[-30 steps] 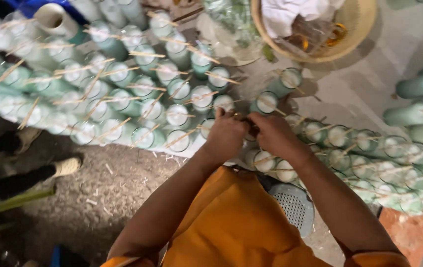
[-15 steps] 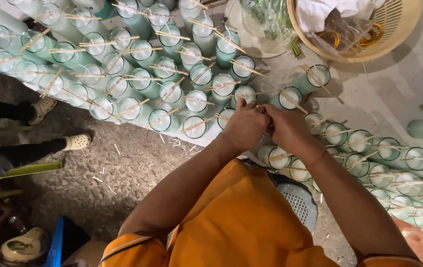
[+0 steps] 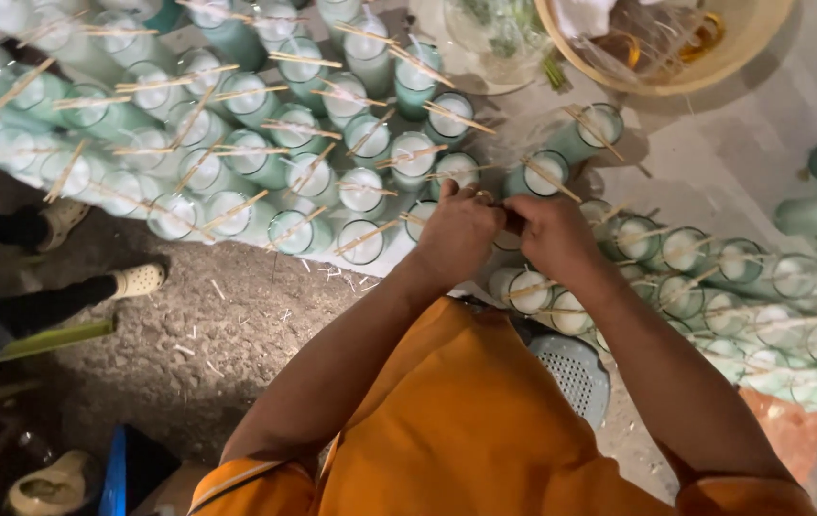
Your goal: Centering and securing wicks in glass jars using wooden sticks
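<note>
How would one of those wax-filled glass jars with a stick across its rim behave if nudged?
The jar looks tall and narrow, so probably tippy, and likely heavy, being filled. The thin stick lies loose across the rim and would likely slide off. Packed neighbours could knock together.

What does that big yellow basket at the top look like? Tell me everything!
The yellow basket is round and looks like plastic, with a thick smooth rim. Only its lower part shows; the rest is cut off by the picture's top edge. It sits on the pale surface beyond the candle glasses, holding crumpled clear wrapping and white material. Neither hand touches it.
</note>
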